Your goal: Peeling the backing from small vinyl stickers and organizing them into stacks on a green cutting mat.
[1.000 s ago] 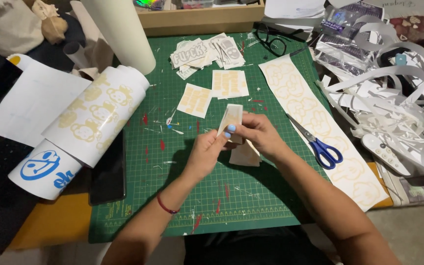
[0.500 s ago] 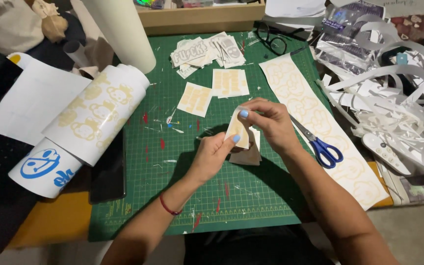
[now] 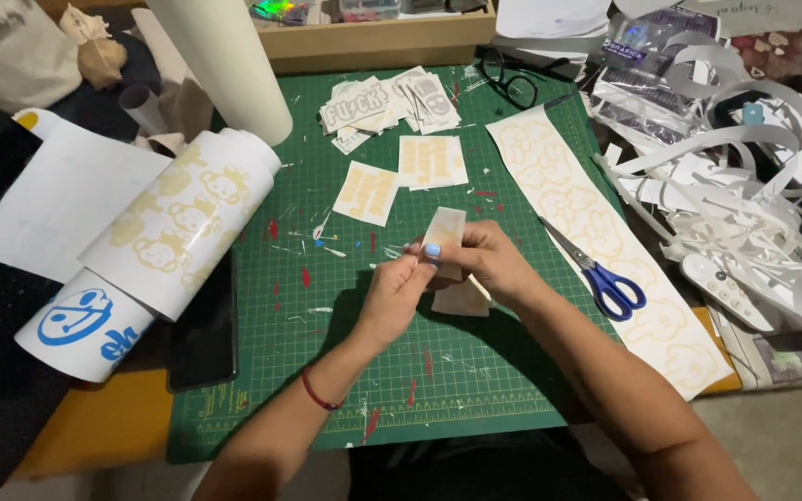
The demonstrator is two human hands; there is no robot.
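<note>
Cream sticker slip (image 3: 445, 229), thin and rectangular, pinched between left hand (image 3: 399, 295) and right hand (image 3: 486, 263) over green gridded cutting mat (image 3: 327, 371) centre. Two similar cream pieces (image 3: 401, 176) toward far edge; blue-handled scissors (image 3: 601, 274) rightward.

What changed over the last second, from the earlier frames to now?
Both hands, left hand and right hand, kept hold of the small cream sticker piece; it tilted half a second ago and now stands more upright again. A second piece stayed on the green cutting mat below them. The scissors, long sticker strip and rolls did not move.
</note>
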